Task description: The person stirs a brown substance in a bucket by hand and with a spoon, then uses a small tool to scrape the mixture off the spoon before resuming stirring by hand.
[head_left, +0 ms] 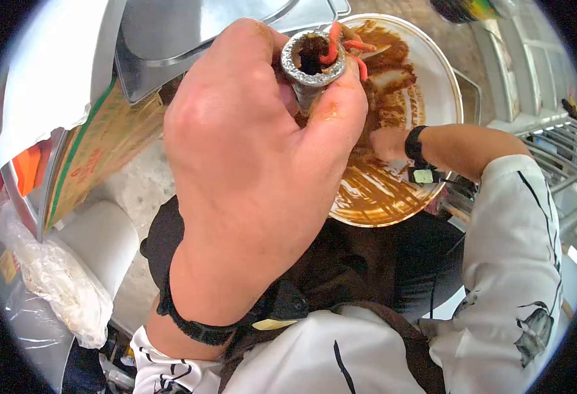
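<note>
My left hand (pixel 255 131) is raised close to the camera, its thumb and fingers closed round a small silver cylinder (pixel 293 62) with a rough rim. Dark brown matter shows inside the cylinder's mouth. Thin red-orange strips (pixel 334 41) stick out at its far side; what they are I cannot make out. An orange-brown smear marks my thumb. Lower and farther off, my right hand (pixel 388 143) reaches into a round white basin (pixel 457 85) coated with brown paste (pixel 384 190). The fingers of that hand are hidden. A pale, paste-smeared piece (pixel 393 80) lies in the basin.
Metal lids or trays (pixel 196 29) stand at the upper left, above a printed cardboard box (pixel 101 148). A clear plastic bag (pixel 58 282) leans by a white rounded container (pixel 104 240). Metal racks (pixel 558 144) line the right side.
</note>
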A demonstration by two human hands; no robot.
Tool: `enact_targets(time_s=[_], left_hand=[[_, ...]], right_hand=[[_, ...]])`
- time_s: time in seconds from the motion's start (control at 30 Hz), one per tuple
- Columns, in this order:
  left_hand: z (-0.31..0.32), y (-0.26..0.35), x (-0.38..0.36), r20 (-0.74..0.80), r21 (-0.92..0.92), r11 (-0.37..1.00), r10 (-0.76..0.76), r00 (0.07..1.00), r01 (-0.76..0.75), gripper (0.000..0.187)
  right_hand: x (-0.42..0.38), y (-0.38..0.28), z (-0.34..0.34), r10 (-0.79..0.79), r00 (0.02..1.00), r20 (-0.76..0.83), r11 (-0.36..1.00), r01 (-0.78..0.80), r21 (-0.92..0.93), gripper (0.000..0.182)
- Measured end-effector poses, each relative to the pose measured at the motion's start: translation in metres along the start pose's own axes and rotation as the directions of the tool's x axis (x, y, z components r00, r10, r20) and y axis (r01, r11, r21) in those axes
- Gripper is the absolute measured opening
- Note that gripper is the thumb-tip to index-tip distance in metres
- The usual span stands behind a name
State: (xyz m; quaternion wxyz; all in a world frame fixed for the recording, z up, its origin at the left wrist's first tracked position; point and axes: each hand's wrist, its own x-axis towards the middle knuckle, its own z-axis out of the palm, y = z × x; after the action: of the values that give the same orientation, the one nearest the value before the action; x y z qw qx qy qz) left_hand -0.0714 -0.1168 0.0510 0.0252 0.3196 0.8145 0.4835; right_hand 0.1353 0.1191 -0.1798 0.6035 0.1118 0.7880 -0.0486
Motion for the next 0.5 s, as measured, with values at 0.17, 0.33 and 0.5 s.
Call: enact_targets(time_s=[0.17,0.33,0.5], left_hand=[[-0.002,-0.001,0.0,0.021,0.085,0.996,0.012,1.0,-0.014,0.023],[0.003,-0.003,0.001,-0.007,0.071,0.997,-0.012,1.0,0.013,0.026],[0.009,-0.003,0.007,-0.003,0.111,0.994,-0.008,1.0,0.009,0.033]], right_hand=[[0.057,-0.026,0.018,-0.494,0.866,0.082,0.803,0.49,-0.338,0.016],[0.029,-0.009,-0.011,-0.535,0.787,0.307,0.747,0.271,0.607,0.016],[-0.026,-0.031,-0.044,-0.222,0.961,0.167,0.227,-0.115,0.967,0.023]])
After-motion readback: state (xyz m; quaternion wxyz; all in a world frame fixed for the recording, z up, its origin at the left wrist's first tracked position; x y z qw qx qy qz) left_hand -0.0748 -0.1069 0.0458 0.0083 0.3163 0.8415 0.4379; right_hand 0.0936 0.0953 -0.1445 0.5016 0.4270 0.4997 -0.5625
